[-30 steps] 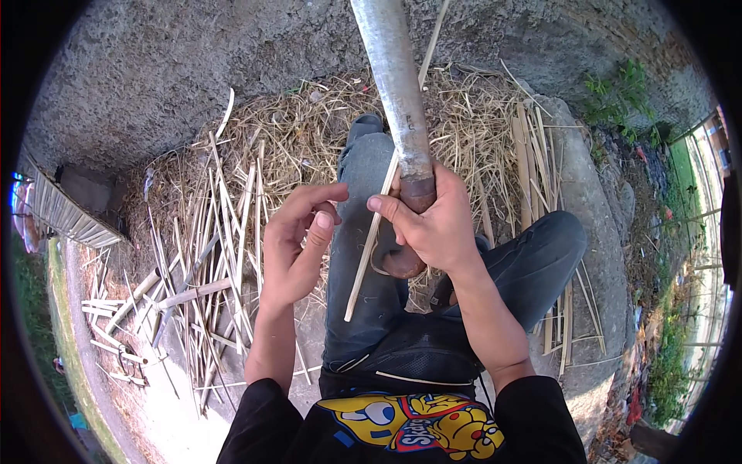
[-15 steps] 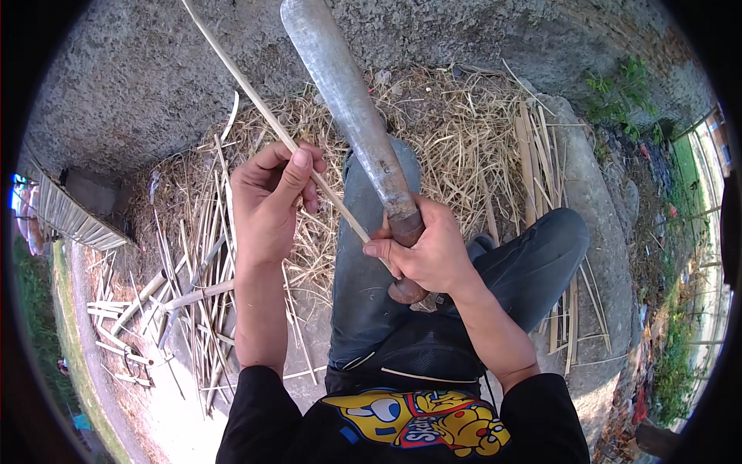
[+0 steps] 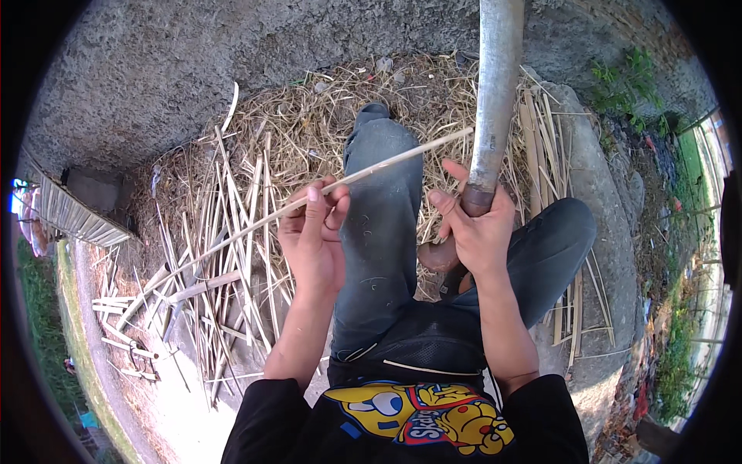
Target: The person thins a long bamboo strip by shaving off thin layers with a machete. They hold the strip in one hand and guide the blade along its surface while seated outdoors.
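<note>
The left hand (image 3: 313, 240) pinched a thin, pale wooden strip (image 3: 402, 158) near its middle, the far end slanting up rightward to just beside a long grey metal blade (image 3: 498, 85), whose curved brown handle (image 3: 438, 257) the right hand (image 3: 485, 232) gripped. Half a second earlier, the strip had sloped down to the right hand and the blade had leaned left. Loose pale strips (image 3: 205, 286), straw-coloured shavings (image 3: 309, 139) and a grey stone-like slab (image 3: 595, 193) lay left to right before a rough grey wall (image 3: 193, 77).

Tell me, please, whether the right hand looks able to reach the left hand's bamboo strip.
Probably yes: though the right hand holds the machete, its thumb and one finger stick out toward the bamboo strip, with nothing visible in between.
</note>
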The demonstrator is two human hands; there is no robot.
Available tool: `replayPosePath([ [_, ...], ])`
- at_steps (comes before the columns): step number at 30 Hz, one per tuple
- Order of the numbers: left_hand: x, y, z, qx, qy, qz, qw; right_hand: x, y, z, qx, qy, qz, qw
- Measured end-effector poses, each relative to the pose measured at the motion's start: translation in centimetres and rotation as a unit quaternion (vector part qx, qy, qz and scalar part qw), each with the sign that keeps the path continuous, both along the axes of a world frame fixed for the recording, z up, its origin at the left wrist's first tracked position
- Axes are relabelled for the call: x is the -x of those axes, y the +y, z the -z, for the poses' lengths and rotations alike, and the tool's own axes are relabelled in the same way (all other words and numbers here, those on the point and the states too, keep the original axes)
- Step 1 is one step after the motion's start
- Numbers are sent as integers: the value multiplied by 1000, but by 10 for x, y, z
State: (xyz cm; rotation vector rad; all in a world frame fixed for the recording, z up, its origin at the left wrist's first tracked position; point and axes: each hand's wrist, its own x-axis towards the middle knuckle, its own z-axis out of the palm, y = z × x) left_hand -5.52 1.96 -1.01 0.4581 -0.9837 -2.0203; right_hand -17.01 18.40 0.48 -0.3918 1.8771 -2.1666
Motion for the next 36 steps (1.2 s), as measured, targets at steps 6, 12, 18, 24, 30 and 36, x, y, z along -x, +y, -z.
replayPosePath([
  [6,-6,49,17,-73,-68,28,995,8,-28,20,123,-37,22,991],
  [12,-83,15,13,-158,-96,246,952,24,-23,21,92,-32,33,995],
  [18,-87,-10,-28,636,-324,-63,697,32,-28,13,62,-16,3,998],
  [24,-84,-16,-13,368,-511,233,741,28,-15,19,-141,177,6,974],
  [30,-76,-20,-3,346,-452,173,804,-2,12,25,-221,339,-68,912],
  [36,-74,-16,0,320,-421,174,831,1,12,33,-321,437,-76,837],
])
